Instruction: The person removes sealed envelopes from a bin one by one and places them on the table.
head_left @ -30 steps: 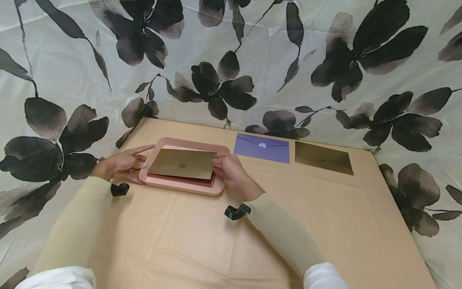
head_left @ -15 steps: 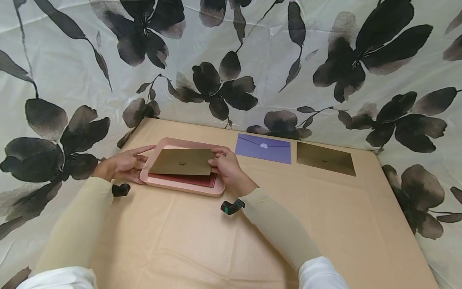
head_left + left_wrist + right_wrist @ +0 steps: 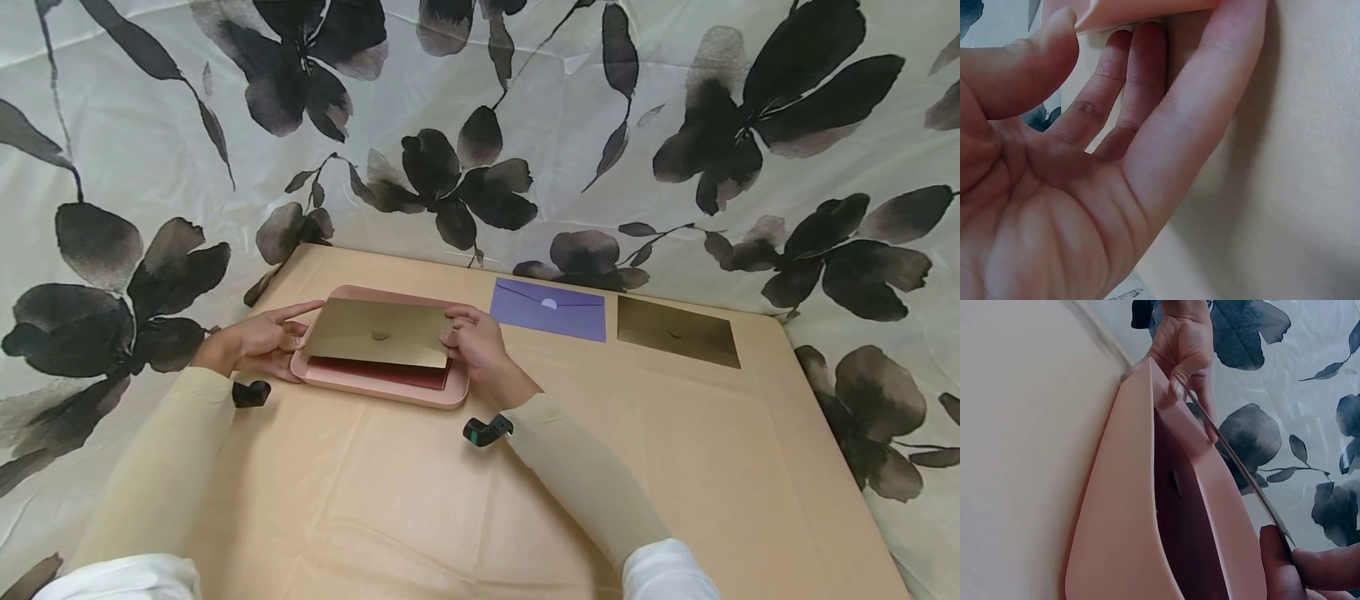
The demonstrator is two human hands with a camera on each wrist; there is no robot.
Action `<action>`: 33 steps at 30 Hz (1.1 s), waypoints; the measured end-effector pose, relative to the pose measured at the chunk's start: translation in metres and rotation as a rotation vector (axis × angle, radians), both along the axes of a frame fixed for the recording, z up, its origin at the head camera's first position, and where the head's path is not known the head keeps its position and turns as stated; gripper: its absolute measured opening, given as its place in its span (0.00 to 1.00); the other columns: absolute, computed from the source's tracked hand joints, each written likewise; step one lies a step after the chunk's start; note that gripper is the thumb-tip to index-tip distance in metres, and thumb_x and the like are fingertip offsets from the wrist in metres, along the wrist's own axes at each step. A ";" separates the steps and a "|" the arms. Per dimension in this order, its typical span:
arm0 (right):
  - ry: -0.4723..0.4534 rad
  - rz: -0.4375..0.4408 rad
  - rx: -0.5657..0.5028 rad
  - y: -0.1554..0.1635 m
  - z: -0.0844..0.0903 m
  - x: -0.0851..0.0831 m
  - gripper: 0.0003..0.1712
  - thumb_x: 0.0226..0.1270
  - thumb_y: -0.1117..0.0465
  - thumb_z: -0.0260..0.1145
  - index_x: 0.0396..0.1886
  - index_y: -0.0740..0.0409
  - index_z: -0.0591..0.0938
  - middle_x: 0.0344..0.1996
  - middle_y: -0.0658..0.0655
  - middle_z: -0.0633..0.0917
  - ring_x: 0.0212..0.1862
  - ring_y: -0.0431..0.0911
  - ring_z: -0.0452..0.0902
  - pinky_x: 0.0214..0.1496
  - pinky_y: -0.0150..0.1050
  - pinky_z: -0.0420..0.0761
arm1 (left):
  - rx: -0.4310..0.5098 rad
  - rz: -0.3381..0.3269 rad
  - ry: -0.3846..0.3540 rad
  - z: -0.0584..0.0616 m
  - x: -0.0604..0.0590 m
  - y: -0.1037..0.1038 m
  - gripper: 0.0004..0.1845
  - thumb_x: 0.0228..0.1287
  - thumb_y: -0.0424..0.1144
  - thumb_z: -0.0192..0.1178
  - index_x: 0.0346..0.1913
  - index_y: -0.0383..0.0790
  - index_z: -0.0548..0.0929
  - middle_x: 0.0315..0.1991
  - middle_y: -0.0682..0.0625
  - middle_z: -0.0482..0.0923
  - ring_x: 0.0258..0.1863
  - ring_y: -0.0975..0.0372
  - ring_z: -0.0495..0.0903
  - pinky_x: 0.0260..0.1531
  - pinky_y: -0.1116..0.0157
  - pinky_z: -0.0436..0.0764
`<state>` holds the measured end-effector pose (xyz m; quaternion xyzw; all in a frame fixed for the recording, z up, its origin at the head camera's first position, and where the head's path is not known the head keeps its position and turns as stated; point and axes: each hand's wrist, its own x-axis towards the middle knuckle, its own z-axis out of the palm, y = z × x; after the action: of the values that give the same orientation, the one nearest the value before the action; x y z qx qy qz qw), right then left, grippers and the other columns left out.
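Gold envelope (image 3: 380,334) held lifted over pink tray (image 3: 390,388), near table's far left corner. Its right edge pinched by right hand (image 3: 474,344), thumb and fingers (image 3: 1317,567) closed on it. Left hand (image 3: 258,340) spread, fingers (image 3: 1137,69) straight, pressed against tray's left rim; index extended. Dark red envelope (image 3: 390,372) left lying in tray beneath. Purple envelope (image 3: 549,309) and second gold envelope (image 3: 677,332) laid along far edge. Advised: tray braced by left hand, envelope raised level, red one kept undisturbed.
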<state>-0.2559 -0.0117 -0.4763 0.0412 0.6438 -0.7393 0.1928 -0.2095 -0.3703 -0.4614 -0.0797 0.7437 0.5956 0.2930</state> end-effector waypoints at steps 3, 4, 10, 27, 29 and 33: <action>0.001 0.000 0.005 0.002 0.001 0.000 0.24 0.64 0.80 0.64 0.58 0.60 0.84 0.31 0.49 0.76 0.28 0.39 0.74 0.28 0.32 0.73 | 0.006 -0.002 -0.002 0.000 0.000 0.000 0.47 0.75 0.25 0.50 0.85 0.61 0.40 0.78 0.32 0.54 0.56 0.51 0.83 0.50 0.38 0.86; 0.001 -0.002 0.006 0.003 0.002 0.000 0.24 0.64 0.80 0.65 0.57 0.60 0.84 0.31 0.48 0.77 0.27 0.39 0.74 0.28 0.33 0.73 | 0.005 -0.005 0.000 -0.001 0.000 -0.001 0.47 0.75 0.25 0.50 0.85 0.61 0.40 0.79 0.32 0.53 0.57 0.50 0.83 0.50 0.38 0.86; -0.009 -0.009 -0.007 0.006 0.002 -0.001 0.23 0.64 0.80 0.64 0.56 0.62 0.84 0.31 0.49 0.77 0.27 0.39 0.76 0.28 0.34 0.74 | 0.009 -0.007 -0.001 -0.002 -0.001 -0.001 0.48 0.74 0.25 0.50 0.85 0.61 0.41 0.78 0.33 0.55 0.56 0.51 0.83 0.50 0.38 0.86; -0.010 -0.022 -0.038 0.025 0.007 -0.005 0.21 0.65 0.80 0.63 0.56 0.65 0.84 0.27 0.48 0.77 0.18 0.37 0.66 0.20 0.30 0.60 | 0.022 -0.032 0.003 -0.002 -0.002 -0.003 0.46 0.76 0.23 0.44 0.85 0.62 0.40 0.81 0.30 0.45 0.62 0.47 0.77 0.51 0.34 0.84; -0.004 -0.021 -0.019 0.029 0.007 -0.006 0.21 0.64 0.80 0.64 0.56 0.65 0.84 0.28 0.48 0.77 0.18 0.37 0.68 0.20 0.30 0.62 | 0.025 -0.030 0.001 -0.002 -0.002 -0.003 0.46 0.76 0.23 0.45 0.85 0.61 0.40 0.81 0.30 0.44 0.60 0.49 0.78 0.51 0.35 0.84; -0.011 -0.014 0.011 0.036 0.008 -0.007 0.22 0.64 0.79 0.64 0.57 0.63 0.84 0.30 0.48 0.79 0.21 0.38 0.75 0.22 0.30 0.73 | 0.024 -0.026 -0.006 -0.002 -0.002 -0.003 0.46 0.76 0.24 0.47 0.85 0.61 0.39 0.81 0.30 0.45 0.58 0.50 0.80 0.51 0.35 0.85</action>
<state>-0.2631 0.0241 -0.4686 0.0507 0.6463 -0.7370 0.1910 -0.2120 -0.3737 -0.4634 -0.0682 0.7365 0.6004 0.3040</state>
